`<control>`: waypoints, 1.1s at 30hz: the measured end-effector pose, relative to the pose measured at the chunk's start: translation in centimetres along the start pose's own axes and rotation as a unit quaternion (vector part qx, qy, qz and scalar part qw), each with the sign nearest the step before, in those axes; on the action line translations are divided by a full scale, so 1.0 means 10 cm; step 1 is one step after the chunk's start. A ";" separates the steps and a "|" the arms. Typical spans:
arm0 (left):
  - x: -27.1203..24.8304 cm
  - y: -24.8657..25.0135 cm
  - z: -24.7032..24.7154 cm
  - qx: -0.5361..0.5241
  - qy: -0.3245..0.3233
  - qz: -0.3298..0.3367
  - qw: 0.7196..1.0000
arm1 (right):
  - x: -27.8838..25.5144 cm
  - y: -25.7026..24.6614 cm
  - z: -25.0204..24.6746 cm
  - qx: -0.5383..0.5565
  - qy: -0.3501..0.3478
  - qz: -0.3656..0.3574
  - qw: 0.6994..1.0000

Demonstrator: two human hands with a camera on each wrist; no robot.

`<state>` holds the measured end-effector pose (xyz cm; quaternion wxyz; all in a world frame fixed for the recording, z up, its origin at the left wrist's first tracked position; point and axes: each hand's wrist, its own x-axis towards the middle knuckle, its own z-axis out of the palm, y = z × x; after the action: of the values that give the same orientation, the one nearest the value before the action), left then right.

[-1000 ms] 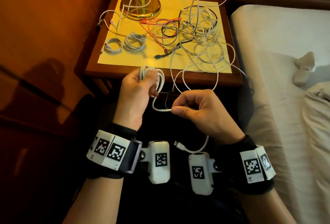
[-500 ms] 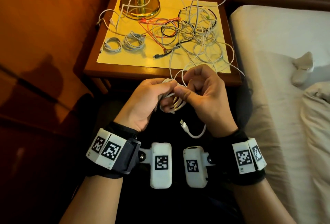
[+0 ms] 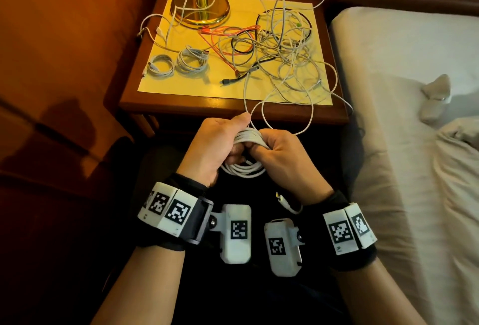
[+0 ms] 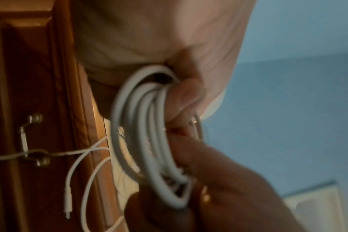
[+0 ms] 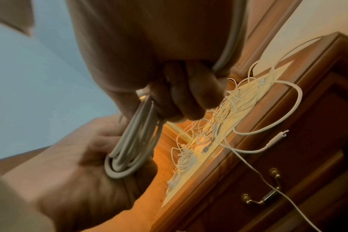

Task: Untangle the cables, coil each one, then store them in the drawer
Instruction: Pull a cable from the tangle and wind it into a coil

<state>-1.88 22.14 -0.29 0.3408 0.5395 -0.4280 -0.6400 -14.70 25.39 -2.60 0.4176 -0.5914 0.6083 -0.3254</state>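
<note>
Left third of the head view: we see orange-brown wood panelling (image 3: 51, 52) with shadows on it. At upper centre is the dark wooden nightstand (image 3: 181, 105), a pale yellow paper sheet (image 3: 181, 83) covering its top. On the sheet's left part lie two small finished coils of white cable (image 3: 160, 66) (image 3: 193, 61), side by side, just apart. Behind them, at top centre, stands the round brass lamp base (image 3: 201, 11) with loose white cable draped over it. Right of the coils is the big tangle of white, grey, black and orange-pink cables (image 3: 280, 47), spread over the sheet's right half and spilling over the front edge. Lower centre, below the nightstand edge: our left hand (image 3: 212, 148) and right hand (image 3: 282, 158) are together, fingers of both curled round the same white cable coil in progress (image 3: 246, 169). The left thumb pins a strand at the top; the right fingers are hooked through the loops. A loose length (image 3: 285, 117) runs from the coil up to the tangle. A white plug end (image 3: 281, 199) hangs by the right wrist. The left wrist view confirms several loops bunched between both hands (image 4: 149, 141); the right wrist view shows the same bundle (image 5: 133, 141) and the closed nightstand drawer with a brass handle (image 5: 262, 196). Right third of the head view: a bed with a white sheet (image 3: 414, 143).
</note>
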 end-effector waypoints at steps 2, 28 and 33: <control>0.02 -0.07 -0.02 0.025 0.011 0.042 0.999 | -0.01 0.00 0.00 -0.039 0.006 0.009 0.999; 0.07 -0.19 -0.11 0.002 -0.024 0.188 0.982 | 0.03 -0.13 -0.06 0.149 0.012 0.011 0.989; 0.08 -0.17 -0.25 0.093 0.010 0.200 0.975 | -0.02 -0.07 -0.24 0.173 -0.010 0.029 0.984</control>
<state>0.45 21.64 -2.27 0.4141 0.4787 -0.5818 -0.5108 -16.49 25.26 -0.87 0.5288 -0.4955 0.5554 -0.4079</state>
